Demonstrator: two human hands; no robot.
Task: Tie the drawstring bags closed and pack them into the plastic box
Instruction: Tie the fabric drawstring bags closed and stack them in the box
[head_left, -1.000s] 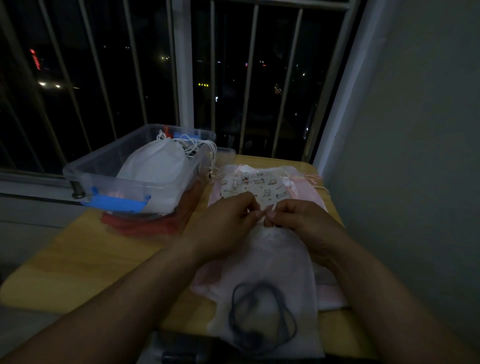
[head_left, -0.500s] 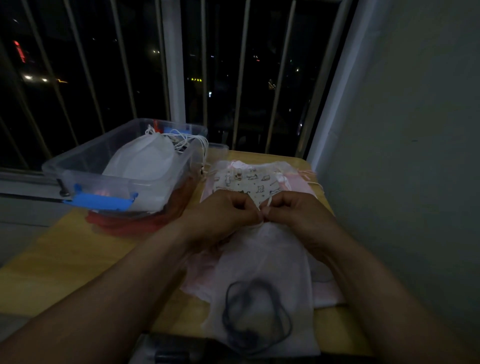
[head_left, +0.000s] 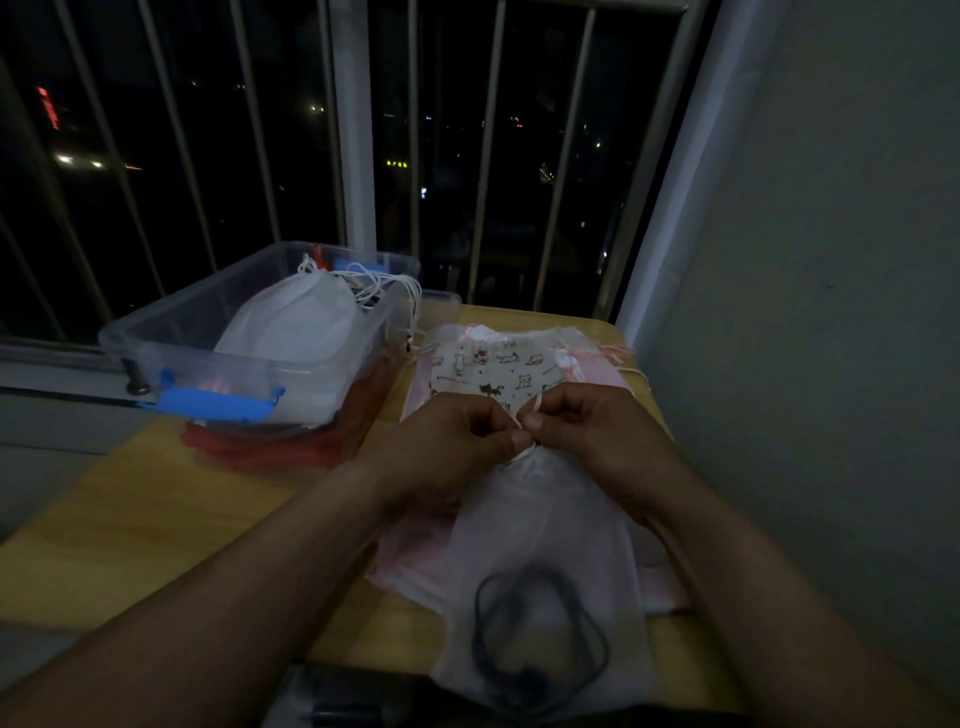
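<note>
My left hand (head_left: 457, 441) and right hand (head_left: 587, 431) meet fingertip to fingertip, both pinching the drawstring (head_left: 538, 401) at the gathered neck of the white bag (head_left: 540, 545), which lies on the wooden surface (head_left: 130, 519). The tiny lettering on the cat-print bag (head_left: 483, 374) is unreadable. The plastic box (head_left: 166, 307) at my left holds bags. A barred window (head_left: 488, 156) ahead shows night lights, and a grey wall (head_left: 831, 312) stands to my right.

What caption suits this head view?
Left hand and right hand pinch the drawstring of a white bag near the plastic box.
</note>
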